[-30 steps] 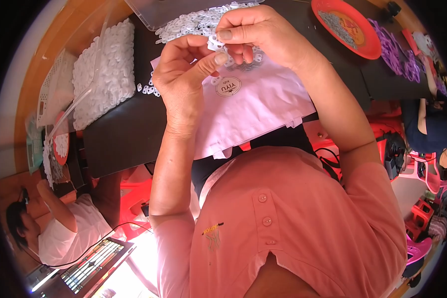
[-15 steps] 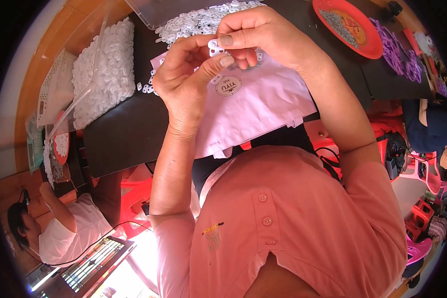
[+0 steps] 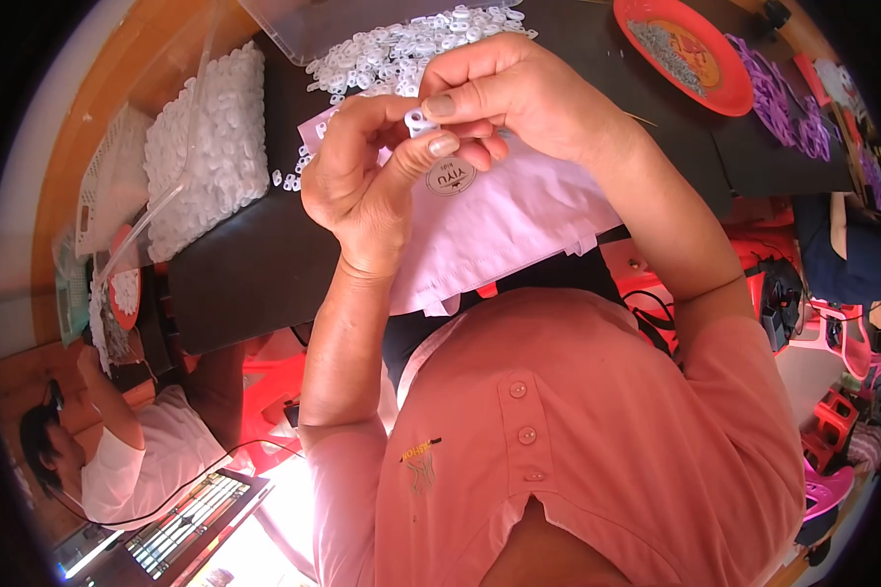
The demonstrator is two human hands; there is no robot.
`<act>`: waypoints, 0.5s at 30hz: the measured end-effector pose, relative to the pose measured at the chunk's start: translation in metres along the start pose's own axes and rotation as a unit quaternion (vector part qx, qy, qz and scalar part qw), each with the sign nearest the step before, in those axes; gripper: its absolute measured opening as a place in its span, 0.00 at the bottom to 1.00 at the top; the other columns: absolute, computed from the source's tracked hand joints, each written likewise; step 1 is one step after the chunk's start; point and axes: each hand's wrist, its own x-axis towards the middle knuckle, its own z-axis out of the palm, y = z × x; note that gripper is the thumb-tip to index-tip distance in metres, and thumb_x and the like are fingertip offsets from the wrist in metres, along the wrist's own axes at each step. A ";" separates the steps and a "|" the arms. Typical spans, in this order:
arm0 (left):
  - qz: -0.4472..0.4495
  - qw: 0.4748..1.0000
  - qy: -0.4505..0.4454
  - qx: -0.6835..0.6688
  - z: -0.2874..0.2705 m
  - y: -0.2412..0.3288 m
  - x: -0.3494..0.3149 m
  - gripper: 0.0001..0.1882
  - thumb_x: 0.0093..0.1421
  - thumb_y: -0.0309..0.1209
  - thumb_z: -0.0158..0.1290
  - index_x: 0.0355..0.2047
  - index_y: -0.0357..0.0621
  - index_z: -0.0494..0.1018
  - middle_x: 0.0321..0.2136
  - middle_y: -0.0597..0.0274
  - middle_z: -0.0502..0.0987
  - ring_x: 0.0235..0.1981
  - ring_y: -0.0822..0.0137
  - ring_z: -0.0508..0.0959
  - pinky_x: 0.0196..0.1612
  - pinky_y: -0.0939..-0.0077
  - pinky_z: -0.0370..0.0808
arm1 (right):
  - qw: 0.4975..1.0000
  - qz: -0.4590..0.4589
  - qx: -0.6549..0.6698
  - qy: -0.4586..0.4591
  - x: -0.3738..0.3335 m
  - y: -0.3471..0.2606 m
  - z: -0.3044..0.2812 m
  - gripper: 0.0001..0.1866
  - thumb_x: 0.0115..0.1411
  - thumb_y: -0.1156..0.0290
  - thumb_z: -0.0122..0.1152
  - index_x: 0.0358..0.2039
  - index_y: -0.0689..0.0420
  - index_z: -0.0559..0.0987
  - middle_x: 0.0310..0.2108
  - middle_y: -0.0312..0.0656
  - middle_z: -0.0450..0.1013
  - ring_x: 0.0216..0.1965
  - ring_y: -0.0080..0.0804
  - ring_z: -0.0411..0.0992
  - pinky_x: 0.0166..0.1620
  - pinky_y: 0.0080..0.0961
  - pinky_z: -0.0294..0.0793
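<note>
Above a pink cloth (image 3: 519, 210) on the dark table, my two hands meet around a small white plastic piece with holes (image 3: 420, 122). My left hand (image 3: 367, 186) grips it from below between thumb and index finger. From the upper right, my right hand (image 3: 519, 93) closes thumb and fingers at the piece's right edge; whether a second small part sits in that pinch is hidden. Just beyond my hands, many loose white pieces (image 3: 387, 54) lie heaped on the table, and a few more (image 3: 292, 180) lie left of my left hand.
A clear bag packed with white pieces (image 3: 210, 147) stands on the left. At the far right are a red plate (image 3: 734, 83) of small silvery metal parts and purple strips (image 3: 773, 108). Another person (image 3: 137, 440) sits at the lower left. Red stools (image 3: 837, 426) stand at right.
Both hands have come slightly nearer to me with the white piece. It is now tilted differently, with one round hole facing up.
</note>
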 end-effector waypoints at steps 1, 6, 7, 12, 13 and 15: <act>0.001 1.000 -0.002 0.000 -0.001 0.001 -0.001 0.14 0.51 0.20 0.64 0.37 0.31 0.74 0.29 0.61 0.77 0.28 0.74 0.75 0.33 0.83 0.74 | 1.000 0.002 0.009 -0.001 0.000 0.000 0.001 0.12 0.61 0.66 0.57 0.27 0.61 0.76 0.17 0.33 0.70 0.16 0.19 0.68 0.21 0.14 0.62; 0.007 0.999 0.039 -0.022 0.002 -0.001 -0.001 0.15 0.45 0.26 0.69 0.32 0.39 0.77 0.23 0.68 0.76 0.22 0.80 0.71 0.25 0.87 0.68 | 0.999 -0.014 0.023 -0.017 -0.001 0.001 0.002 0.11 0.61 0.68 0.57 0.26 0.63 0.76 0.18 0.35 0.70 0.16 0.19 0.68 0.21 0.14 0.63; 0.015 0.999 0.031 -0.029 0.002 -0.001 -0.001 0.15 0.45 0.26 0.69 0.32 0.39 0.77 0.24 0.68 0.76 0.22 0.79 0.71 0.25 0.87 0.68 | 0.999 -0.018 0.031 -0.022 -0.001 0.003 0.002 0.11 0.62 0.69 0.57 0.26 0.63 0.76 0.18 0.35 0.70 0.16 0.19 0.68 0.20 0.14 0.63; 0.006 0.998 0.012 -0.058 0.000 0.002 -0.002 0.14 0.47 0.22 0.67 0.32 0.36 0.74 0.26 0.63 0.77 0.24 0.76 0.73 0.29 0.83 0.70 | 0.997 -0.020 0.070 -0.035 0.002 0.008 -0.001 0.10 0.58 0.70 0.60 0.25 0.64 0.78 0.16 0.37 0.71 0.14 0.20 0.68 0.19 0.15 0.61; 0.009 0.999 -0.008 -0.039 -0.001 0.002 -0.002 0.14 0.48 0.19 0.65 0.33 0.34 0.73 0.28 0.59 0.77 0.27 0.72 0.74 0.33 0.80 0.72 | 0.996 -0.021 0.075 -0.041 0.002 0.009 -0.002 0.11 0.58 0.70 0.60 0.25 0.64 0.78 0.16 0.37 0.71 0.14 0.20 0.68 0.19 0.15 0.62; 0.017 0.999 -0.012 -0.047 -0.001 0.000 -0.001 0.14 0.48 0.19 0.65 0.33 0.34 0.73 0.28 0.59 0.77 0.27 0.73 0.74 0.33 0.80 0.72 | 0.996 -0.022 0.075 -0.044 0.003 0.009 -0.003 0.10 0.58 0.70 0.60 0.25 0.64 0.78 0.16 0.37 0.71 0.14 0.20 0.68 0.19 0.15 0.62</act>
